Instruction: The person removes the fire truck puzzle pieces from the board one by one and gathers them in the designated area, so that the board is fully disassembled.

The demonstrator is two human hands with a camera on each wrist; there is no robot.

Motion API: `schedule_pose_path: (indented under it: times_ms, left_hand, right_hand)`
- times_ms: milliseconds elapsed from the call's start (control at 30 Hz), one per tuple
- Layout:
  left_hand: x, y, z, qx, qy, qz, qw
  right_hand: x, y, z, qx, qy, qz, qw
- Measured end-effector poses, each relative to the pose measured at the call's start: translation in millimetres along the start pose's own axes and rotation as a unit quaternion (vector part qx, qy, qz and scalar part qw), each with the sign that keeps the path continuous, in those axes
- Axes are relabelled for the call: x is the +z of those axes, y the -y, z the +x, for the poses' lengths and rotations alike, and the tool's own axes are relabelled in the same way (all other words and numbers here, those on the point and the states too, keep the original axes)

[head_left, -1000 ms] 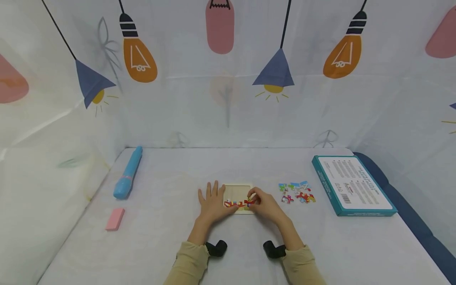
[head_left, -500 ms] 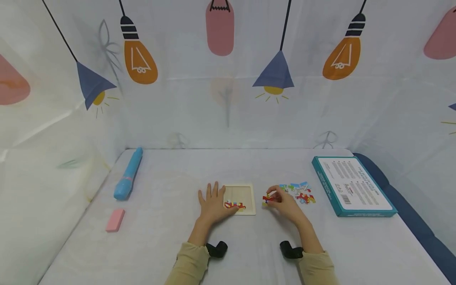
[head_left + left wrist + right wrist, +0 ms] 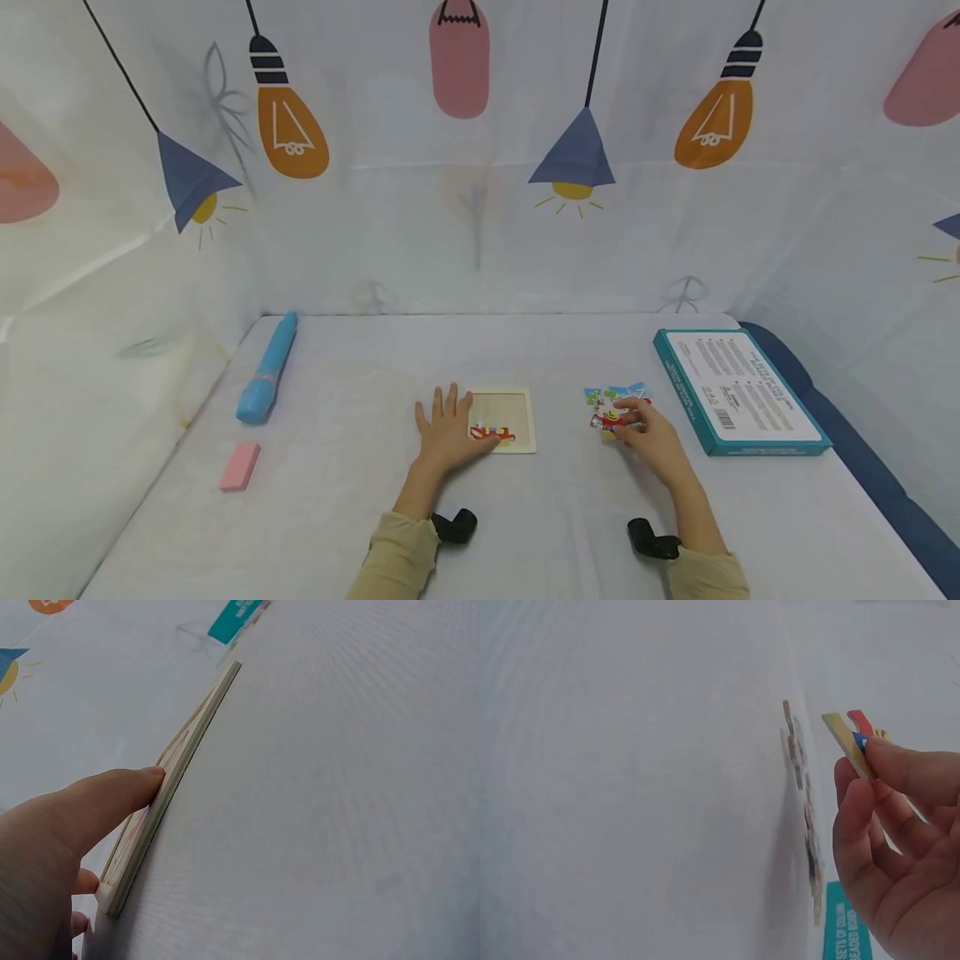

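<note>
My left hand (image 3: 447,435) rests with spread fingers on the left side of a shallow wooden puzzle tray (image 3: 532,421). In the left wrist view the thumb (image 3: 124,791) lies across the tray's near rim (image 3: 187,757). A short strip of red and yellow puzzle pieces (image 3: 489,432) fills part of the tray's bottom edge, partly under the thumb. My right hand (image 3: 658,442) pinches a red, yellow and blue puzzle piece (image 3: 845,741) between thumb and fingers, raised off the table. Just behind it lie loose puzzle pieces (image 3: 617,392), partly hidden by the hand.
A teal box (image 3: 742,392) with a white label lies at the right, near a dark blue edge. On the left are a blue microphone-shaped object (image 3: 267,371) and a pink block (image 3: 240,466). White table surface lies between the tray and the loose pieces.
My right hand has lifted the puzzle piece out of the tray and carried it right to the loose pieces. The left hand stays on the tray.
</note>
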State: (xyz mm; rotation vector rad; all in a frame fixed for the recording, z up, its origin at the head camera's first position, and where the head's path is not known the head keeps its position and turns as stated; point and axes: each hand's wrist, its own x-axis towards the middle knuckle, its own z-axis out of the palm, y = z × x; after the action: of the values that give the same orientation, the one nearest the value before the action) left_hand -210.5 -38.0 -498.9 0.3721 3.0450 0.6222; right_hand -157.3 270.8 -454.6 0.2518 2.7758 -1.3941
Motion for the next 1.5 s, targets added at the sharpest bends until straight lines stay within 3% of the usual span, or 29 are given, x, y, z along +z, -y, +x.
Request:
schedule_pose_path:
  times_ms: [533,900,1100,1333,1500]
  left_hand:
    - [0.5,2.6,-1.8,0.001,-0.001,-0.001,1.0]
    - [1.1,3.4,-1.2,0.002,-0.004,0.0,1.0]
    - [0.5,1.7,-1.4,0.003,-0.001,-0.001,1.0]
    - [-1.5,-0.1,-2.8,0.007,-0.002,-0.003,1.0]
    - [-1.6,0.1,-2.6,0.007,-0.003,-0.003,1.0]
  right_hand:
    - [-21,-17,-13.8,0.088,-0.047,-0.032,0.9945]
    - [-18,-20,-10.0,0.107,-0.092,-0.101,0.9849]
    - [-16,-20,-8.4,0.09,-0.113,-0.138,0.9798]
    - [-10,-10,-5.3,0.049,-0.09,-0.036,0.9941]
    - [5,1,-1.0,0.025,-0.082,0.005,0.9963]
